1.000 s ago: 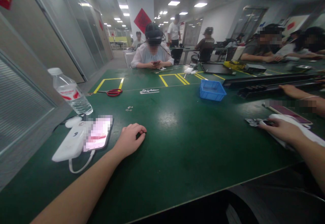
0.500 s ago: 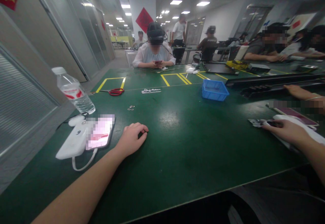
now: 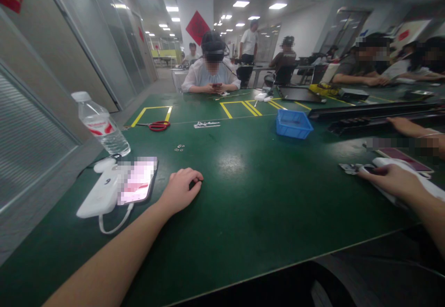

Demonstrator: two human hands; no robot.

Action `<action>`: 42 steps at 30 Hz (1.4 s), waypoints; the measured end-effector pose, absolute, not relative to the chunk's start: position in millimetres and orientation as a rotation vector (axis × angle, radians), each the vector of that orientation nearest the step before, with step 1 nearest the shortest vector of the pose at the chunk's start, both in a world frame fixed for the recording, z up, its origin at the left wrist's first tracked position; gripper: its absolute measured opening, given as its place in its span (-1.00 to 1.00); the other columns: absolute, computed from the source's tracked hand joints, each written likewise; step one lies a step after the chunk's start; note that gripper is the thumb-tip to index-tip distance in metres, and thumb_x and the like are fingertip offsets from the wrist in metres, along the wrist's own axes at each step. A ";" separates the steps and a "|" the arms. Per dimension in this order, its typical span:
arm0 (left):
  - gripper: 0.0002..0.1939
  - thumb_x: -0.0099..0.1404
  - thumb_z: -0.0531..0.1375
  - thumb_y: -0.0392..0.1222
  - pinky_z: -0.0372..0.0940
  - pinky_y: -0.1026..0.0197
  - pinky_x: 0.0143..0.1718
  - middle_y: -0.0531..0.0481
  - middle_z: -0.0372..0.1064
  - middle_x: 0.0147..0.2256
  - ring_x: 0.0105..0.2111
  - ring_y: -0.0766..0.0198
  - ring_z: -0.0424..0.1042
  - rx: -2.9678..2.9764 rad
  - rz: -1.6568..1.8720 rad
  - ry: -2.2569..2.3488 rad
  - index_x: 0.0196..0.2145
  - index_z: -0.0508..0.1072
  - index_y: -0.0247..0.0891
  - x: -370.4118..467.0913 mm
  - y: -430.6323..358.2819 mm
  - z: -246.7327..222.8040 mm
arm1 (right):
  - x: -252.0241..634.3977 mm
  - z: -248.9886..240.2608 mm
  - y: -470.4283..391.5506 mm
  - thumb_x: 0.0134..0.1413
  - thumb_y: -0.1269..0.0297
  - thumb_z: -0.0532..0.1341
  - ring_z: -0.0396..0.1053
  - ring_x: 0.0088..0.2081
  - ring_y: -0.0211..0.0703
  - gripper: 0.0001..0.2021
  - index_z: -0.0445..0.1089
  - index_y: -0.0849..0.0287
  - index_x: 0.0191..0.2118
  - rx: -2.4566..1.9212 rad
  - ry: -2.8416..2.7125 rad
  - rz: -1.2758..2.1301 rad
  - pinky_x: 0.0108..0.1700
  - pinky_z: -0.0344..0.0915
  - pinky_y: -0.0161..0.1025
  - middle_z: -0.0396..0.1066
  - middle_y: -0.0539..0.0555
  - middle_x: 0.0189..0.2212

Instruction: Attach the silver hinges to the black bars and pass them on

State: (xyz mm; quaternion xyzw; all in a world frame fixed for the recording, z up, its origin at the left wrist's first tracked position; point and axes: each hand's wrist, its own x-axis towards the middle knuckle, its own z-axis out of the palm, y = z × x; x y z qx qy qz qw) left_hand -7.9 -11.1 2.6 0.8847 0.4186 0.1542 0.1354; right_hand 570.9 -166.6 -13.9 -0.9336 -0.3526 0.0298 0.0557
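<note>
Strip (image 3: 348, 169), silver-grey, one: lay on or just over the table (image 3: 243, 233), toward its right end, jutting out past the right hand (image 3: 391, 177); looked thin and light, fairly stiff, perhaps metal or hard plastic; judged apt to slide on the smooth top, awkward to lift if flat, and easily bent if levered; best taken near the jutting end, by both long edges, with light pressure.

Right hand, one: curled low over the near end of the strip, against or above a white bundle (image 3: 422, 179); pinch or mere touch not to be told, for want of a clear view of the fingertips.

Left hand (image 3: 181, 187), one: rested on the table, fingers loosely bent, thumb drawn close to forefinger around a small dark gap; showed no object, though not certain to be bare; set nearest the phone (image 3: 138, 182), just apart from it.

Hidden or unclear: near end of strip, covered by the right hand; dark patch beside the thumb, too blurred to name; white bundle, part covered by the forearm and cut off at the edge; purple slab (image 3: 405, 157) behind it, part masked; phone screen, masked; small rings (image 3: 179, 148), too tiny to sort.
</note>
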 end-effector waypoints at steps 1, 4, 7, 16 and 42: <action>-0.85 0.28 0.10 -0.26 0.18 0.08 -0.09 0.00 0.41 -0.27 -0.18 0.17 0.36 2.563 0.449 1.208 -0.23 0.44 -0.20 -8.0 -11.0 2.5 | 569.1 -12.8 -166.6 -0.20 -0.22 0.12 0.45 -0.23 0.28 -0.54 0.36 0.14 -0.50 -2.830 -1.070 0.092 -0.25 0.33 -0.01 0.47 0.28 -0.41; -0.85 0.28 0.09 -0.25 0.18 0.09 -0.10 0.00 0.41 -0.27 -0.18 0.17 0.36 2.565 0.453 1.199 -0.23 0.44 -0.19 -8.2 -11.0 2.5 | 565.2 -10.0 -166.4 -0.18 -0.24 0.10 0.45 -0.21 0.25 -0.52 0.35 0.14 -0.45 -2.809 -1.081 0.096 -0.23 0.33 -0.03 0.48 0.27 -0.36; -0.85 0.28 0.09 -0.25 0.18 0.09 -0.10 0.00 0.41 -0.28 -0.18 0.17 0.36 2.567 0.453 1.198 -0.23 0.44 -0.19 -8.3 -11.0 2.7 | 561.5 -8.3 -167.3 -0.13 -0.25 0.06 0.44 -0.21 0.24 -0.48 0.36 0.17 -0.38 -2.807 -1.089 0.072 -0.22 0.33 -0.04 0.46 0.28 -0.33; -0.85 0.28 0.09 -0.24 0.18 0.09 -0.11 0.00 0.41 -0.27 -0.18 0.17 0.36 2.565 0.449 1.197 -0.23 0.44 -0.19 -8.8 -11.2 3.5 | 551.4 -23.5 -178.5 0.02 0.11 0.03 0.31 -0.12 0.18 -0.58 0.42 0.15 -0.07 -2.437 -1.657 -0.376 -0.07 0.29 0.01 0.32 0.27 -0.20; -0.86 0.28 0.09 -0.25 0.17 0.09 -0.10 0.00 0.41 -0.28 -0.18 0.16 0.35 2.566 0.434 1.202 -0.25 0.43 -0.19 -7.9 -12.1 4.5 | 539.6 -13.9 -169.5 0.11 0.26 -0.05 0.35 -0.12 0.19 -0.53 0.41 0.05 0.07 -2.734 -1.735 -0.345 -0.06 0.31 0.03 0.32 0.29 -0.13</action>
